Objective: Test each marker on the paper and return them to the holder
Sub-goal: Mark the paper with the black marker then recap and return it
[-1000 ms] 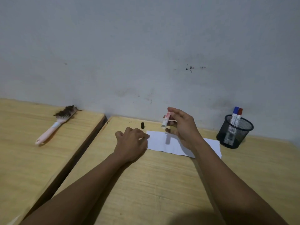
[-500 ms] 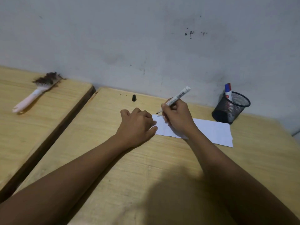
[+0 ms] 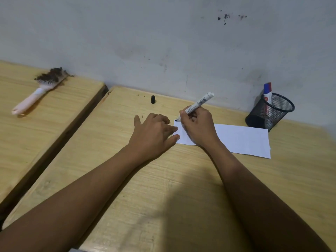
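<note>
My right hand [image 3: 198, 127] grips a white marker [image 3: 199, 103] like a pen, its black tip touching the top left corner of the white paper [image 3: 241, 139]. My left hand [image 3: 154, 133] lies flat on the desk with its fingertips pressing the paper's left edge. The marker's black cap [image 3: 153, 99] stands on the desk near the wall. A black mesh holder [image 3: 271, 113] sits at the paper's far right corner, with a blue-capped marker [image 3: 267, 93] sticking out of it.
The wooden desk [image 3: 127, 179] ends at the grey wall. A dark gap separates it from a second desk [image 3: 36, 124] on the left, where a pink hairbrush [image 3: 39, 90] full of hair lies.
My right hand turned the marker from held up in the air to a writing grip and lowered its tip onto the paper's corner. My left hand spread its fingers onto the paper's edge. The view tilted down.
</note>
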The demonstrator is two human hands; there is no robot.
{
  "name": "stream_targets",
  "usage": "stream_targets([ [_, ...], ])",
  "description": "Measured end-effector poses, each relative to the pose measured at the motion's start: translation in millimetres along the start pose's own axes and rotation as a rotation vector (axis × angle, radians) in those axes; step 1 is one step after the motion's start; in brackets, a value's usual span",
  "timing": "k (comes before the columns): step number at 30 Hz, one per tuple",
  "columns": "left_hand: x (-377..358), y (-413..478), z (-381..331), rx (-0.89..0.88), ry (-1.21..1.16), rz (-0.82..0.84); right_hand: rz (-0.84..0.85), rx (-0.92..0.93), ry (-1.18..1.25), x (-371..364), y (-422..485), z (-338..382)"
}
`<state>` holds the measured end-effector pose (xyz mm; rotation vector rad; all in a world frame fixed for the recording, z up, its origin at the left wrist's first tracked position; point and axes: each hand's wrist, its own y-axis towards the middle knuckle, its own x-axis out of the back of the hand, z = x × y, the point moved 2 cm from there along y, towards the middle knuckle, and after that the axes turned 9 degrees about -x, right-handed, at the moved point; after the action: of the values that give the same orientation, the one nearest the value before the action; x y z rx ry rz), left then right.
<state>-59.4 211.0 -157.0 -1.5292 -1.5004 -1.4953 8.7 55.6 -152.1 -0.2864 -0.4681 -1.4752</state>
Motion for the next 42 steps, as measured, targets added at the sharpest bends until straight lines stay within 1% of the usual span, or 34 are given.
stream_targets([
  [10, 1, 0, -2, 0.030, -0.067, 0.011, 0.020, -0.010, -0.048, -3, 2, -2],
  [29, -2, 1, 0, 0.026, -0.041, 0.008, 0.043, -0.012, -0.090, -2, 0, 1],
  [31, -1, 1, 0, 0.039, -0.038, -0.007, 0.052, -0.040, -0.036, -1, 1, 3],
  [33, 1, 2, 2, 0.046, -0.050, -0.026, 0.071, -0.134, 0.161, 5, 4, 3],
  [35, 7, 6, 4, 0.105, -0.128, -0.075, 0.079, -0.207, 0.368, 14, 7, 8],
  [36, 12, 11, 7, 0.169, -0.191, -0.130, 0.070, -0.210, 0.420, 18, 9, 12],
  [38, 22, 26, 20, 0.313, -0.307, -0.267, 0.031, -0.173, 0.462, 25, 11, 23],
  [39, 25, 35, 30, 0.368, -0.315, -0.301, 0.010, -0.152, 0.463, 28, 12, 28],
  [40, 28, 45, 41, 0.413, -0.292, -0.288, -0.004, -0.132, 0.459, 31, 12, 32],
  [42, 28, 62, 57, 0.484, -0.231, -0.165, -0.007, -0.115, 0.449, 35, 11, 39],
])
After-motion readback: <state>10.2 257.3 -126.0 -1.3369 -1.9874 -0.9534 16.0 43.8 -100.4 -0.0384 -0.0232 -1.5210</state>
